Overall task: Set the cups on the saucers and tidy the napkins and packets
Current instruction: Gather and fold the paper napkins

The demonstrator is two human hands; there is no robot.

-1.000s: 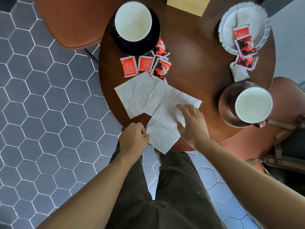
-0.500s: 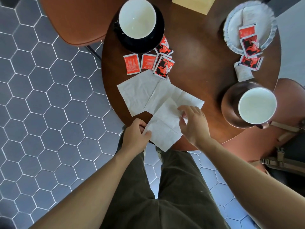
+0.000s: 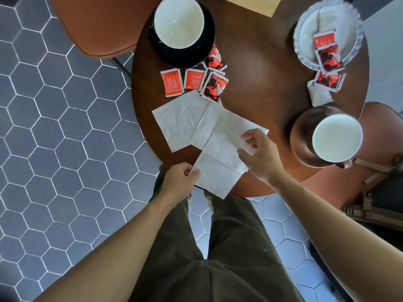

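Near napkin point(image 3: 220, 164) pinched between left fingers point(image 3: 194, 172) and right fingers point(image 3: 244, 154).

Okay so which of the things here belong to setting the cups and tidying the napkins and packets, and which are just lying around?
Job:
- cup on black saucer
- cup on brown saucer
- napkin pinched by left hand and right hand
- two more napkins
- red packets
- white plate holding packets

Lying about:
- yellow card
- chair
- bag
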